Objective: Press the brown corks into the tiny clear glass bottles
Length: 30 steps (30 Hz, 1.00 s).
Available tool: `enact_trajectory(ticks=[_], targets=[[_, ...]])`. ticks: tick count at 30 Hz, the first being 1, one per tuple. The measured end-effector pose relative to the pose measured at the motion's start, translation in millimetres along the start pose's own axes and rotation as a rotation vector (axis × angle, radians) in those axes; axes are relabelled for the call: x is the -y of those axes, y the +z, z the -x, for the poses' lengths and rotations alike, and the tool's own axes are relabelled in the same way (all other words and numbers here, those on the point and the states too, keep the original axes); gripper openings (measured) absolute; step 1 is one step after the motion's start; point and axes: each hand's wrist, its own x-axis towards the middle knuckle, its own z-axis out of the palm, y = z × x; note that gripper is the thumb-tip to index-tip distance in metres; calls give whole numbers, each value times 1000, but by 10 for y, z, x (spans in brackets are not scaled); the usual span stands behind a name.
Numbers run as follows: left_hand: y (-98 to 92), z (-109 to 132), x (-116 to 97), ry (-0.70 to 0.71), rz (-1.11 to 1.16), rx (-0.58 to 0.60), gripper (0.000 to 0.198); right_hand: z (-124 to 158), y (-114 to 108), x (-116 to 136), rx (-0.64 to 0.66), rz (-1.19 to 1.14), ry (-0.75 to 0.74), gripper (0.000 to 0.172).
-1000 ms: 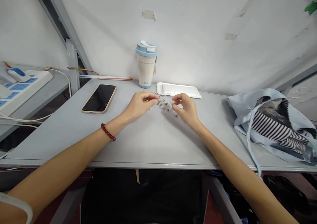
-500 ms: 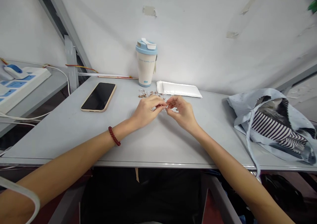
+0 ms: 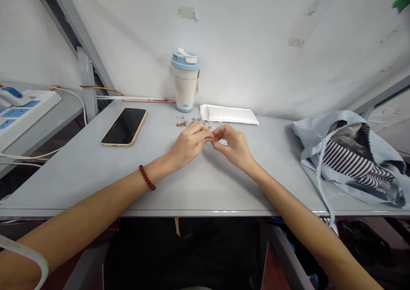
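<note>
My left hand [image 3: 189, 144] is closed in a pinch, its fingertips meeting those of my right hand [image 3: 233, 145]. The right hand pinches too, with thumb and index finger curved toward the left. Whatever sits between the fingertips is too small and too covered to make out. Just behind the hands, small clear and brown pieces [image 3: 184, 121] lie scattered on the grey table [image 3: 198, 187]. A few more clear bits [image 3: 223, 142] show through the gap in my right hand. A dark red bead bracelet [image 3: 147, 177] circles my left wrist.
A lidded cup [image 3: 185, 85] stands by the wall, with a white padded envelope [image 3: 229, 114] to its right. A phone [image 3: 124, 127] lies at left, and a cloth bag [image 3: 349, 157] at right. Farther left is a power strip [image 3: 28, 110] with cables.
The view has shifted slightly, so the things on the table appear a little farther left. Both hands stay together, fingertips still pinched, with the left fingers slightly more folded over.
</note>
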Motion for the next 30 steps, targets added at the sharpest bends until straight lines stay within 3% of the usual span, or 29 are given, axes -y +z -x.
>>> enact_trajectory(ticks=[6,14,25,30], targets=[[-62,-31,-37,-63,79,56,19,-17,-14,4,12,-130,66,18],[-120,-22,-55,15,-53,262,26,-64,-113,40,71,-360,285,24],[-136,-37,-73,98,-79,250,10,-96,-124,11,144,-517,392,29],[-118,-8,7,68,-84,250,11,-159,-189,-128,171,-418,357,33]])
